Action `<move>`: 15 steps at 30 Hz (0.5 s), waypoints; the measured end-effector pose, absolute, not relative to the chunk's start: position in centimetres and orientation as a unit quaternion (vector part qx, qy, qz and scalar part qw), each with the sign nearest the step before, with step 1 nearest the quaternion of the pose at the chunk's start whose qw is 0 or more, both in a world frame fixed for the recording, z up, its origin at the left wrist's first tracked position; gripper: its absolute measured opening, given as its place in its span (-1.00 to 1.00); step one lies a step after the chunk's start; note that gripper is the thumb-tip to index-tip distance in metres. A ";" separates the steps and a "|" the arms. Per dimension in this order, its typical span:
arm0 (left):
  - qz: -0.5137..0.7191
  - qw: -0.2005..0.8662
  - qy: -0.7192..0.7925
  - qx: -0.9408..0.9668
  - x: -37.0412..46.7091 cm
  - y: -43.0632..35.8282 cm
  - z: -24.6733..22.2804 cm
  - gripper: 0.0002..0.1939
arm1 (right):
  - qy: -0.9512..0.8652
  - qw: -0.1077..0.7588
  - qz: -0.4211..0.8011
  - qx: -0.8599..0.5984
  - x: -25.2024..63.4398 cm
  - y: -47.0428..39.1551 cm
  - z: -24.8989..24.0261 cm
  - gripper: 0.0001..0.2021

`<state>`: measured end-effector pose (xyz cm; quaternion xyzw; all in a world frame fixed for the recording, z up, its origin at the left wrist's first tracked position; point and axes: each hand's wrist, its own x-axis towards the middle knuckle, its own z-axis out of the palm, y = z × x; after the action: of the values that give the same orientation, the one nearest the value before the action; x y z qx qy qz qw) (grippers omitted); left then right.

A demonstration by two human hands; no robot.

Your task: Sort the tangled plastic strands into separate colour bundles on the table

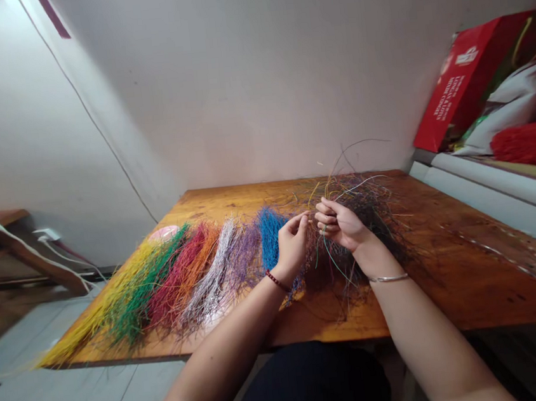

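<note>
Right of the tangled pile (382, 217), a red box (465, 71) reads "CONGEE". At the pile's left edge, the right hand's (342, 223) grip clenches thin strands (328, 189); the left hand's (293, 244) grip is pinched, contents unclear.

there are two hands, one left hand (294, 239) and one right hand (340, 223), one beaded bracelet (278, 281) and one silver bangle (388, 278). one counter (437, 310) bears seven single-coloured bundles: one yellow bundle (103, 300), one green bundle (150, 286), one red bundle (175, 274), one orange bundle (197, 268), one white bundle (215, 266), one purple bundle (246, 254) and one blue bundle (269, 235). there is one mixed tangle (377, 214), its strands (383, 198) too many to count.
</note>
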<state>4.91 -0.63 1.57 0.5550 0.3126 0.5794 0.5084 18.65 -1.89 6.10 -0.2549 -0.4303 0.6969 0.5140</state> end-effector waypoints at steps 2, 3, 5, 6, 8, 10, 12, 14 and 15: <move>0.583 0.517 0.295 0.552 4.9 -0.7 1.7 -0.65 | -0.439 0.494 0.706 -0.255 18.5 -2.0 6.0 -0.54; 0.584 0.518 0.288 0.555 4.9 -0.8 1.7 -0.65 | -0.443 0.482 0.711 -0.255 18.4 -2.0 6.0 -0.55; 0.589 0.508 0.279 0.563 4.8 -0.9 1.8 -0.66 | -0.450 0.463 0.721 -0.252 18.3 -2.0 6.0 -0.56; 0.592 0.500 0.277 0.567 4.7 -0.9 1.8 -0.67 | -0.451 0.458 0.724 -0.250 18.3 -2.0 6.0 -0.56; 0.597 0.489 0.281 0.571 4.5 -1.0 1.9 -0.68 | -0.450 0.456 0.726 -0.248 18.2 -2.0 5.9 -0.56; 0.599 0.479 0.303 0.566 4.3 -1.1 2.0 -0.69 | -0.448 0.459 0.725 -0.250 18.1 -2.0 5.8 -0.56; 0.609 0.464 0.334 0.549 4.1 -1.0 2.0 -0.70 | -0.446 0.460 0.726 -0.250 18.0 -1.9 5.8 -0.56; 0.635 0.444 0.361 0.518 3.8 -0.8 2.0 -0.72 | -0.441 0.462 0.729 -0.245 18.1 -1.9 5.8 -0.56; 0.652 0.436 0.371 0.497 3.7 -0.6 2.0 -0.73 | -0.437 0.465 0.731 -0.242 18.1 -1.8 5.8 -0.56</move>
<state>3.69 -0.57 2.03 0.4974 0.3705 0.6521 0.4360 18.15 -1.84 5.76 -0.2417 -0.4369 0.7311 0.4650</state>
